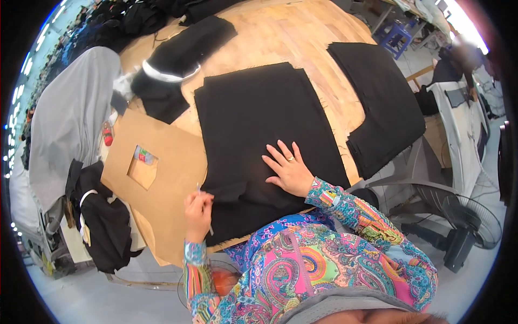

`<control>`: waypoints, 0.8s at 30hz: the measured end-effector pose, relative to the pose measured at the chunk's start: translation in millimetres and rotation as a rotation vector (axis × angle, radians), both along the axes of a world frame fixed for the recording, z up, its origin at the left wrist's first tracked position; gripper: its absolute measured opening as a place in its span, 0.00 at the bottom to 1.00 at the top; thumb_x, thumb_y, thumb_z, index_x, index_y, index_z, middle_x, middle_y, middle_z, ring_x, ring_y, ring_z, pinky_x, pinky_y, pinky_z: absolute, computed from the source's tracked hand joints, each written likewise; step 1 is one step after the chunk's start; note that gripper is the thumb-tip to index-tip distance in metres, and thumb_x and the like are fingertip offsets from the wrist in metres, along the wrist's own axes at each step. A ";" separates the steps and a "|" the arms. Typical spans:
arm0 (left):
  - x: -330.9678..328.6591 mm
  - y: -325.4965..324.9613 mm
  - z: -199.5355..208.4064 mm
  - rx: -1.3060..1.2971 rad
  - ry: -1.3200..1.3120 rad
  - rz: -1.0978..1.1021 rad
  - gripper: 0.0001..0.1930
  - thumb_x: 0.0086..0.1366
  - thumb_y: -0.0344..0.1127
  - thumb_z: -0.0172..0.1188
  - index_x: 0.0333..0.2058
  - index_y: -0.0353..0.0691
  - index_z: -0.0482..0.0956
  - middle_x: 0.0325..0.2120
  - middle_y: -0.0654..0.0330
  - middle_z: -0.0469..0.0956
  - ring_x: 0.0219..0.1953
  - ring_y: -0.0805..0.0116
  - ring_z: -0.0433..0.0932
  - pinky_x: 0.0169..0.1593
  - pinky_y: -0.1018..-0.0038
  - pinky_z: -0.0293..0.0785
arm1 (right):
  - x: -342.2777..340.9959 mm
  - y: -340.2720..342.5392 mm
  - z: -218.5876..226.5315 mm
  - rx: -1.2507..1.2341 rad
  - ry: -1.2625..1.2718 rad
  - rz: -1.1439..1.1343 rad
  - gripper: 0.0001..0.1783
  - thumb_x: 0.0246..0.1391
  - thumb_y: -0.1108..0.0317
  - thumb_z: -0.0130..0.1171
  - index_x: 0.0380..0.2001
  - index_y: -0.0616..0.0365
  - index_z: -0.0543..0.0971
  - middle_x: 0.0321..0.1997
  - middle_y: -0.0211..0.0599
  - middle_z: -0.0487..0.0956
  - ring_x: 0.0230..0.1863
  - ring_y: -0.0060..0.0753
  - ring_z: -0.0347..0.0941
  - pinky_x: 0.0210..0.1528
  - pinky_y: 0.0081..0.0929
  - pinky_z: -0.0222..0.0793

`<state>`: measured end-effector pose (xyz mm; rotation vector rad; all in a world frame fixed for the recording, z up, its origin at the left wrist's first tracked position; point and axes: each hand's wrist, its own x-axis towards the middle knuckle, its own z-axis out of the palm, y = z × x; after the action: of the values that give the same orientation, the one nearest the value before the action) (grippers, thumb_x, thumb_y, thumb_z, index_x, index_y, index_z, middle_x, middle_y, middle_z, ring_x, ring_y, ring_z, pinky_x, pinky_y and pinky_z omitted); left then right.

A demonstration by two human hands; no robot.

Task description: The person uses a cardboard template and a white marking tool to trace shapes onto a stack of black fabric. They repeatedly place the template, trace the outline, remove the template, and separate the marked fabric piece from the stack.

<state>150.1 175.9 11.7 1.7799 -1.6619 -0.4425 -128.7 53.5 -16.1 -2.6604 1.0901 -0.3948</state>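
Note:
My right hand (288,168) lies flat with spread fingers on a large piece of black cloth (259,119) spread over a wooden table (280,38). A ring shows on one finger. My left hand (198,209) is closed around a thin pale marking tool (200,190), its tip at the cloth's left edge. That edge meets a brown cardboard pattern (162,162) with a square hole cut in it. Both sleeves are brightly patterned.
A second stack of black cloth (380,102) lies at the table's right. More black pieces (178,59) with a white strip lie at the back left. A grey covered shape (67,119) stands left, a floor fan (458,221) right, a blue stool (396,35) behind.

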 end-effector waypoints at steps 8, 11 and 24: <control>14.7 47.5 -6.2 0.055 0.074 -0.059 0.05 0.53 0.19 0.58 0.25 0.37 0.74 0.31 0.60 0.79 0.41 0.59 0.74 0.44 0.67 0.71 | -5.1 6.0 2.3 -0.002 0.055 0.027 0.34 0.52 0.45 0.55 0.58 0.50 0.68 0.67 0.39 0.58 0.71 0.47 0.45 0.68 0.59 0.36; 17.4 50.1 -12.4 0.061 0.100 0.003 0.06 0.53 0.19 0.58 0.25 0.36 0.72 0.31 0.60 0.79 0.42 0.59 0.74 0.45 0.67 0.72 | -2.6 12.9 3.5 0.014 0.043 0.016 0.34 0.52 0.45 0.56 0.58 0.51 0.68 0.68 0.40 0.58 0.71 0.48 0.45 0.68 0.59 0.36; 47.6 -35.4 9.2 -0.016 -0.020 0.017 0.06 0.61 0.24 0.55 0.38 0.35 0.75 0.33 0.55 0.78 0.37 0.59 0.76 0.41 0.69 0.72 | 1.5 34.9 7.7 0.019 0.039 -0.075 0.34 0.51 0.45 0.56 0.58 0.51 0.68 0.68 0.42 0.57 0.71 0.53 0.43 0.67 0.60 0.38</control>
<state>197.7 140.5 20.9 1.7913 -1.6583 -0.4042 -127.2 88.4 -8.4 -2.6267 1.2025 -0.3465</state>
